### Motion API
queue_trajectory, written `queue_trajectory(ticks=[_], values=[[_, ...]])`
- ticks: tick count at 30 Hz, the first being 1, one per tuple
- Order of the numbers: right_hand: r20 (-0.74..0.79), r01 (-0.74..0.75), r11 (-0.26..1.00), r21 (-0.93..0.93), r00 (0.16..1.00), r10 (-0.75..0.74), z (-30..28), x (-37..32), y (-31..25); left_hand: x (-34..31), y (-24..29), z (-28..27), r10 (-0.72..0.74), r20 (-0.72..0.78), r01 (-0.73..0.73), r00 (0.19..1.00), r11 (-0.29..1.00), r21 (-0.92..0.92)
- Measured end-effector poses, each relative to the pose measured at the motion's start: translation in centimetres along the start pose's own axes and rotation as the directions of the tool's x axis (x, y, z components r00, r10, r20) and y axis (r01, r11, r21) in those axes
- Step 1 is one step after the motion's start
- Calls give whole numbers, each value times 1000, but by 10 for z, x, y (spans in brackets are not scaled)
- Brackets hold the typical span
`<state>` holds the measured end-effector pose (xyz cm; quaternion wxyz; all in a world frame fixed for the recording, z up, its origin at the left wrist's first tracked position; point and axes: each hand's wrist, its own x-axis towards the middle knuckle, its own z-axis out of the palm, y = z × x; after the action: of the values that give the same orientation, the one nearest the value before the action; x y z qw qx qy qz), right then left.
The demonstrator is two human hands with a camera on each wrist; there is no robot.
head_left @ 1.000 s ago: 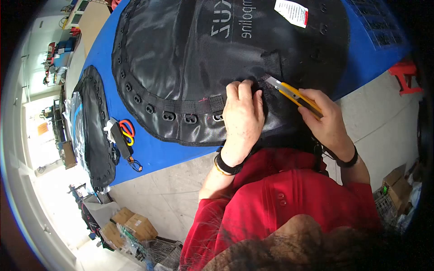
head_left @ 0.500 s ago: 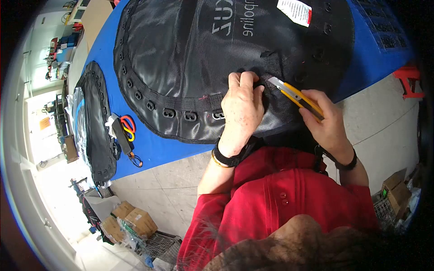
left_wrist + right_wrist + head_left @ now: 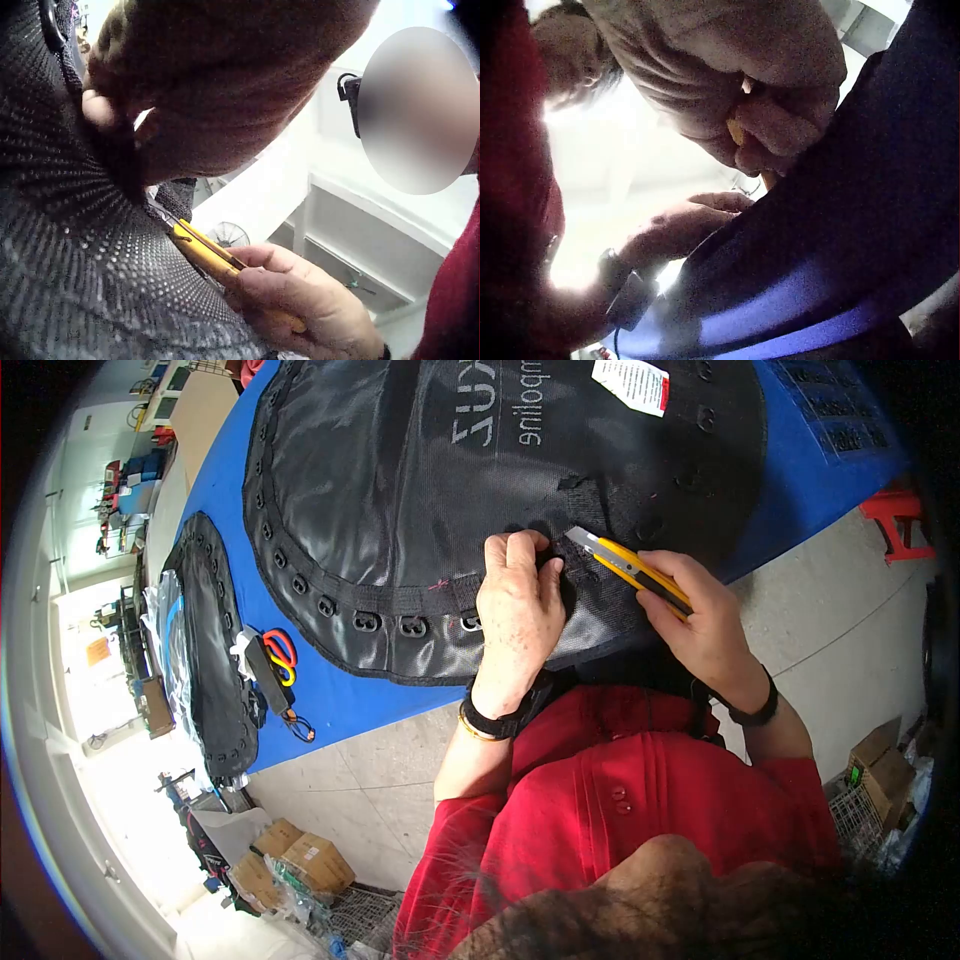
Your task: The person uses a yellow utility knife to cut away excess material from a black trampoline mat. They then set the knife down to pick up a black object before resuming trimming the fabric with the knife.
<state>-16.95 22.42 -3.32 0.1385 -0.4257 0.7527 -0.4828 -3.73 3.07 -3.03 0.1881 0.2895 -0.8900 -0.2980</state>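
A black mesh mat with hooks along its curved edge lies on a blue table. Near that edge the left hand pinches the dark fabric with bent fingers; its fingertips are partly hidden in shadow. The right hand grips a yellow utility knife, blade out, its tip on or close to the fabric just right of the left fingers. In the left wrist view the knife meets the mesh below the left hand; exact blade contact cannot be told. The right wrist view shows the right hand curled round the handle.
Red-and-yellow-handled scissors and a black tool lie at the left, beside another black mat. A white label is on the mat. A red stool stands at the right, cardboard boxes on the floor.
The mat and both hands have shifted slightly left in the head view, the knife moving along with them. Both hands keep their hold.
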Motion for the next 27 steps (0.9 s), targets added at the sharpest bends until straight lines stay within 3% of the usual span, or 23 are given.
queue_trajectory(ticks=[10, 16, 19, 27], values=[[114, -26, 999, 47, 993, 21, -12, 4, -1, 0, -3, 0, -1, 0, 1, 1000, 1000, -22], [86, -14, 998, 66, 996, 8, -8, 3, -2, 0, -6, 1, 28, -12, -29, 1000, 999, -21], [156, -101, 987, 128, 984, 81, -15, 2, -6, 1, -5, -1, 30, -11, -31, 999, 999, -33], [184, -127, 980, 154, 978, 97, -16, -7, -4, 2, -3, 0, 21, -7, -21, 1000, 1000, 5]])
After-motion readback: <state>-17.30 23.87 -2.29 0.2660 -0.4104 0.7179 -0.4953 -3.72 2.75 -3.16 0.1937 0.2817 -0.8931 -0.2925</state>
